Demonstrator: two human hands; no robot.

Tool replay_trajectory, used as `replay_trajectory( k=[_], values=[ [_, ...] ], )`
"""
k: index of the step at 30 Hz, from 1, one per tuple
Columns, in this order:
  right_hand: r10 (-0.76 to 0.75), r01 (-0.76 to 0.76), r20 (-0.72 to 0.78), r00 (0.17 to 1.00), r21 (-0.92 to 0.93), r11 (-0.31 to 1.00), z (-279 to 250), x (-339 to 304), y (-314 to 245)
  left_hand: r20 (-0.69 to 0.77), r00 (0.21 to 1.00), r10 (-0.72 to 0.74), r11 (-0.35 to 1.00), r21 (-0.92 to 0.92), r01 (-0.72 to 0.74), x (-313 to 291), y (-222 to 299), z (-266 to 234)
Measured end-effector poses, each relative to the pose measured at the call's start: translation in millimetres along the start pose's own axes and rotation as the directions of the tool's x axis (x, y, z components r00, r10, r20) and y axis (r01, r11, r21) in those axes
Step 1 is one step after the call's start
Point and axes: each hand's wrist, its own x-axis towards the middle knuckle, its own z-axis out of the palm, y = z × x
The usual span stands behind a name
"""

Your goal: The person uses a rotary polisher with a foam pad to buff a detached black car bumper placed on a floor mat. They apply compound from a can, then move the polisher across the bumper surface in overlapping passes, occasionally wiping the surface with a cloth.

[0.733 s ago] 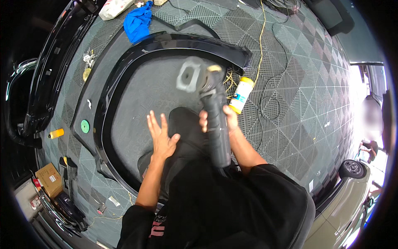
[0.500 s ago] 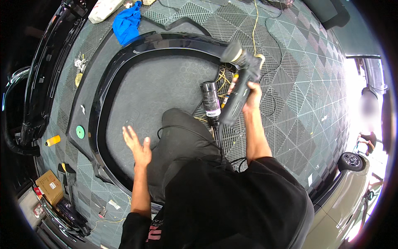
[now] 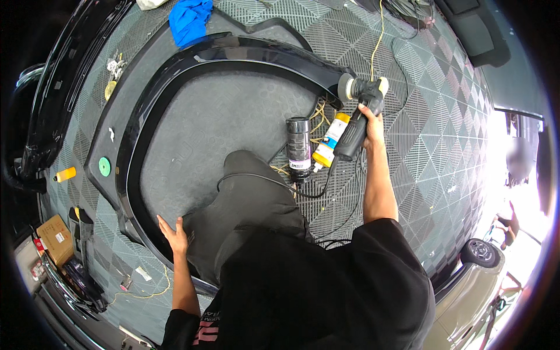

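Note:
My right hand [image 3: 373,127] is wrapped round the body of a black corded polisher [image 3: 352,139]. Its round pad is beside the right end of a curved, glossy black car panel [image 3: 245,49]; I cannot tell if they touch. Fingers apart and holding nothing, my left hand [image 3: 175,235] is at the panel's lower left part, by my bent knee; whether it touches the panel is unclear. Between my knee and the polisher are a black bottle [image 3: 299,143] and a yellow bottle [image 3: 331,140] with a white label. The polisher's cord runs across my leg.
Beneath the panel lies a dark grey mat [image 3: 216,111] on grey tiled flooring. A blue cloth [image 3: 189,23], a green disc [image 3: 104,167] and an orange bottle [image 3: 65,174] are to the left. A cardboard box [image 3: 56,239] stands lower left, a parked car [image 3: 472,291] lower right.
The polisher has swung to the right and turned, its pad now by the panel's end. The yellow bottle has come into fuller view. My left hand has moved down and left.

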Motion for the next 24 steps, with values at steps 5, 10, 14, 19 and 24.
replay_trajectory(
  k=[5,10,14,19,24],
  values=[
    [-0.011,0.03,0.102,0.995,-0.188,0.982,19.2,6.7,-15.4,0.045,0.995,0.09,0.996,-0.015,-0.089,5.1,16.5,8.5],
    [0.01,-0.006,0.012,1.0,-0.259,0.966,36.3,12.3,-10.3,0.111,0.989,0.095,0.994,-0.072,-0.088,14.8,51.9,18.9],
    [0.176,-0.17,0.008,0.984,-0.209,0.963,29.4,15.8,-6.9,0.163,0.984,0.067,0.993,-0.11,-0.049,23.0,64.3,28.4],
    [0.165,-0.152,0.063,0.984,-0.172,0.973,27.4,7.8,-4.1,0.227,0.974,-0.015,0.994,-0.101,0.039,35.3,57.1,42.8],
    [0.218,-0.188,0.069,0.973,-0.302,0.935,51.1,16.3,-18.9,0.267,0.96,-0.081,0.996,-0.002,0.084,50.9,41.8,57.4]
  ],
)
